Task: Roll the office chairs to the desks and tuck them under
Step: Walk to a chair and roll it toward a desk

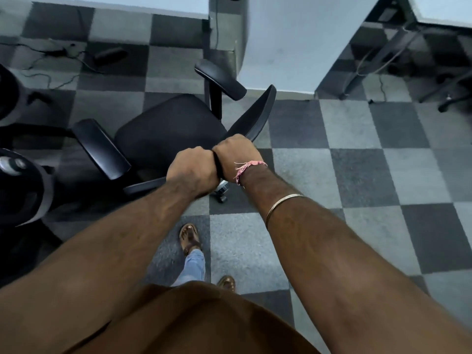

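left hand (pixel 192 172) and right hand (pixel 236 155), fingers clenched, grasp the top edge of the black office chair (pixel 168 129) backrest, knuckles touching. chair stands on the checkered carpet floor (pixel 357 154), just before the white desk (pixel 281 42) edge.

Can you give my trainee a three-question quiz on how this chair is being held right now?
1. True or false: both hands grip the backrest of the office chair.
2. Which wrist wears the pink thread band? A) left B) right
3. Fill in: the carpet has a ____ pattern.

Key: 1. True: left hand and right hand close side by side on its top edge. 2. B. 3. checkered.
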A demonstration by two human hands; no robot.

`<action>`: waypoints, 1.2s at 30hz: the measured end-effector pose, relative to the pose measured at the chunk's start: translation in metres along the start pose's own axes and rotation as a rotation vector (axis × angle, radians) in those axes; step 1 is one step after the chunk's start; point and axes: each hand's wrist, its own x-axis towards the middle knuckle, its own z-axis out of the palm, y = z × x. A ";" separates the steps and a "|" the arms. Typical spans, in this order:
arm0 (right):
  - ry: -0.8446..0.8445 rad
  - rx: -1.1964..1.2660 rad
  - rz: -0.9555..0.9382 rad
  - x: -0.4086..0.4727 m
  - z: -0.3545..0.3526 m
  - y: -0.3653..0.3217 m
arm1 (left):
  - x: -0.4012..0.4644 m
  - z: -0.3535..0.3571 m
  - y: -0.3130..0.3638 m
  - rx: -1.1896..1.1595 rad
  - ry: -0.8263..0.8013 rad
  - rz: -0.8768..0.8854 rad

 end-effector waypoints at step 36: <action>-0.149 0.150 0.930 -0.176 -0.021 -0.281 | -0.210 0.034 -0.042 0.331 -0.118 0.851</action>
